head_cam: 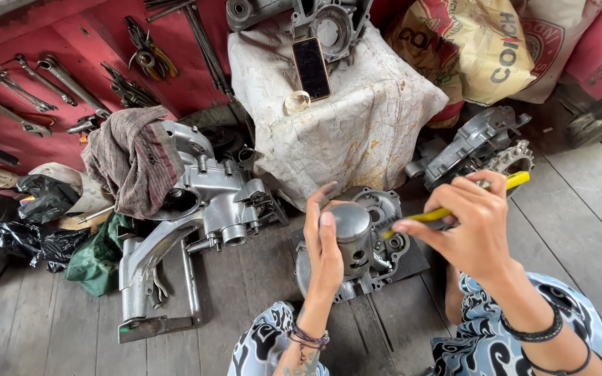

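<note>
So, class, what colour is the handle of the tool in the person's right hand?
Yellow, best seen in the head view: the tool handle sticks out above the right hand.

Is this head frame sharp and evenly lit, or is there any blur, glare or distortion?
Head view: soft, even daylight with faint shadows; the left hand on the metal piston and the right hand holding the yellow tool look sharp; mild sheen on the engine case; wide-angle bending shows at the edges.
</note>
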